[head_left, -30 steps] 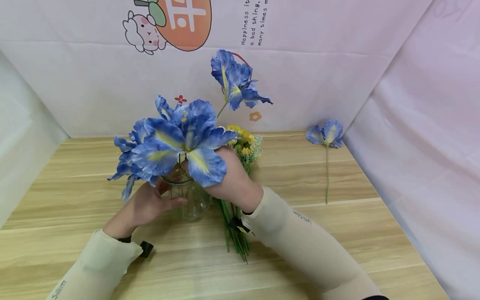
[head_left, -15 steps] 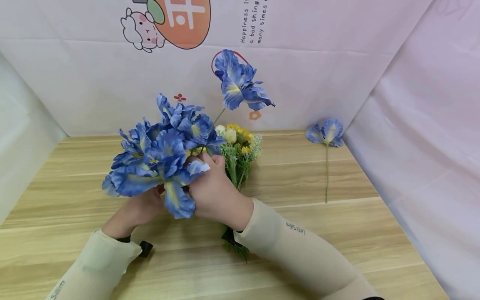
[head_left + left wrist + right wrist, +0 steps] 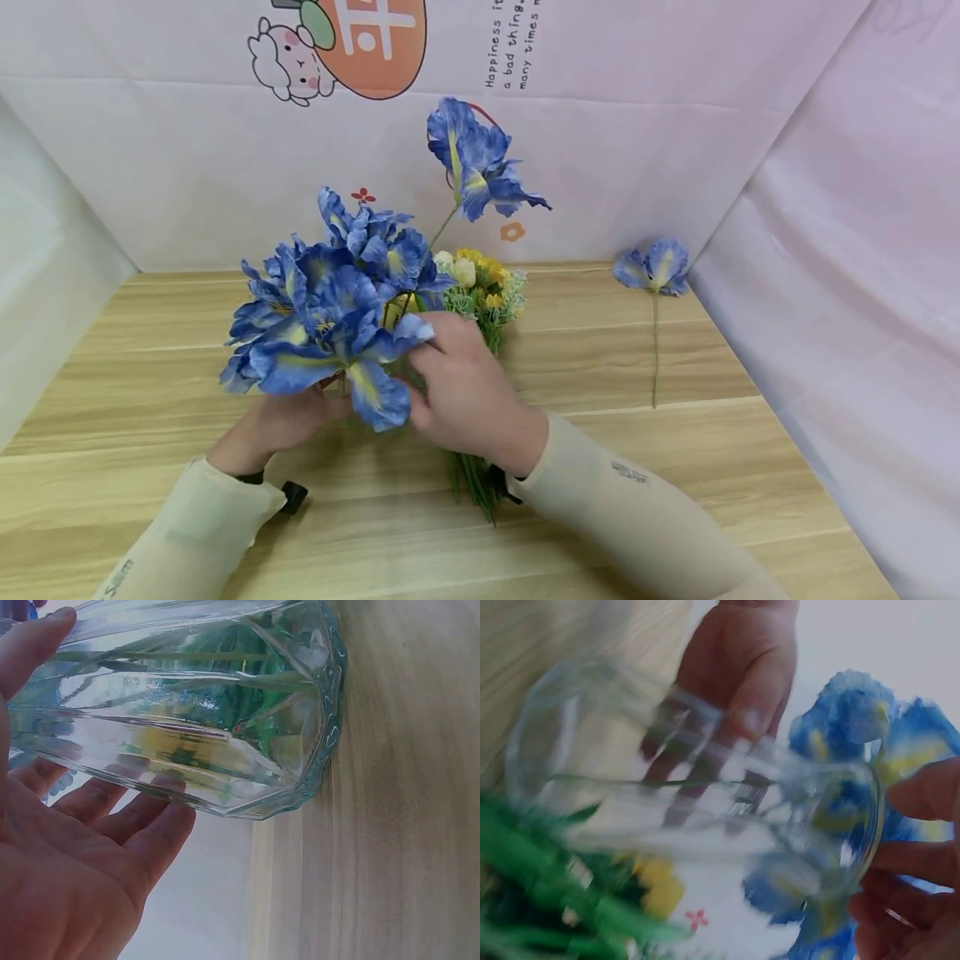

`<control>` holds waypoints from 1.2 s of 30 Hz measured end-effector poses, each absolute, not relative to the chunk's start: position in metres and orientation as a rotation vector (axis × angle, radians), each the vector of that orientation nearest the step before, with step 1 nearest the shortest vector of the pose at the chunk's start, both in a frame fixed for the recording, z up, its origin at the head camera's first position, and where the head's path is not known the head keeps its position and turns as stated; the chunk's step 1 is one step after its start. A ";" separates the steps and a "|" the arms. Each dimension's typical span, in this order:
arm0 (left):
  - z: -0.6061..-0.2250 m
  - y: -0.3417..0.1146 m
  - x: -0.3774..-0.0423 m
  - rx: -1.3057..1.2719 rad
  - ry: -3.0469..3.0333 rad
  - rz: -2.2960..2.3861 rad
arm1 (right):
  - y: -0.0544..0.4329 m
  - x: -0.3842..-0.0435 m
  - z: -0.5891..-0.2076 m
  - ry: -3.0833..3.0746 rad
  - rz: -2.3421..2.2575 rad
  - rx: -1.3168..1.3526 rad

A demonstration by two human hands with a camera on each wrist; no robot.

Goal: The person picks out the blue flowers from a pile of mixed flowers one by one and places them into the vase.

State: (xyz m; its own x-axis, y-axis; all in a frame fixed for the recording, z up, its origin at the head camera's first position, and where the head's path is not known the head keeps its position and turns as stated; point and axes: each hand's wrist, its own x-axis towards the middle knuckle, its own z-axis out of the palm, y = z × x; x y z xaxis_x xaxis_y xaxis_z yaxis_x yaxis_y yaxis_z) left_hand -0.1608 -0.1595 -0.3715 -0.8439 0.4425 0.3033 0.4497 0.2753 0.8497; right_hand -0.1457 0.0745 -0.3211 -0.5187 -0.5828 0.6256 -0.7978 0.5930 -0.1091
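Behind the blue flowers, my left hand (image 3: 288, 417) grips a clear glass vase (image 3: 187, 712), thumb on one side and fingers on the other. Thin stems show inside the glass in both wrist views. Artificial blue irises (image 3: 315, 325) with yellow streaks crowd over the mouth and hide most of the vase in the head view. A taller iris (image 3: 480, 162) leans up to the right. Beside the blooms is my right hand (image 3: 468, 392). Its thumb and fingers (image 3: 926, 787) stand apart near the vase's rim in the blurred right wrist view, with no stem visibly pinched.
A bunch of yellow and white flowers (image 3: 487, 287) with green stems lies just right of the vase, partly under my right hand. One more blue iris (image 3: 660, 271) lies at the table's right. A printed white cloth (image 3: 600, 150) stands behind.
The nearest large iris has come down and toward me over the vase. My right hand moved down with it, then drew back to the right. The left hand has stayed on the vase.
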 end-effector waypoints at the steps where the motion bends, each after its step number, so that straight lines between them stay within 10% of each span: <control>1: -0.369 -0.159 -0.160 -0.892 -2.508 -1.618 | 0.082 -0.146 -0.323 -2.241 0.540 1.105; 23: -0.365 -0.158 -0.160 -0.987 -2.451 -1.511 | 0.355 -0.204 -0.372 -3.270 0.275 -0.035; 36: -0.380 -0.166 -0.165 -0.836 -2.666 -1.552 | 0.381 -0.198 -0.389 -3.403 0.503 -0.092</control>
